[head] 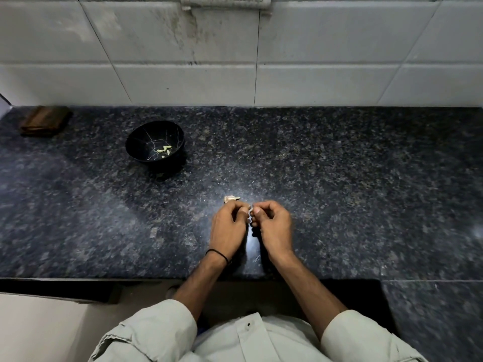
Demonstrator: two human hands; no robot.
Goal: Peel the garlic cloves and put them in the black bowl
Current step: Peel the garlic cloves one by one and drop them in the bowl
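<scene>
Both hands pinch a papery garlic clove over speckled granite.

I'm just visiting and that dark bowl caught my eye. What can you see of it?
The black bowl is small, round and deep, glossy, with thin pale streaks across its inner wall. It stands upright on the dark speckled countertop, left of centre, toward the tiled wall. A few pale peeled cloves lie at its bottom. Nothing else touches it; the left hand and right hand, pinching a garlic clove, are apart from it.
</scene>
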